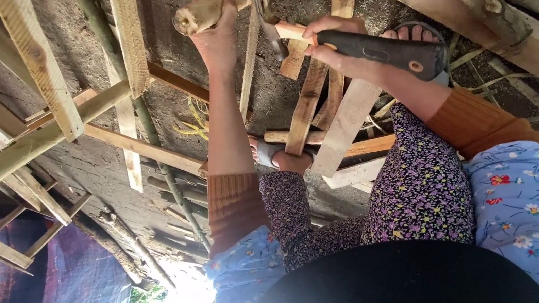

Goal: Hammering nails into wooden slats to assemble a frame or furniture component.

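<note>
Left hand (pixel 217 31) closed round pale peeled wooden log (pixel 214 7); right hand (pixel 332 44) clenched on black-handled hatchet (pixel 384 54), blade at log; keep fingers clear of blade; scrap planks (pixel 308 102) below log.

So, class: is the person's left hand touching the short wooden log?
Touching. The head view shows the left hand wrapped around the short wooden log, fingers curled over its top with no gap, while the right hand holds a dark-handled blade.
</note>
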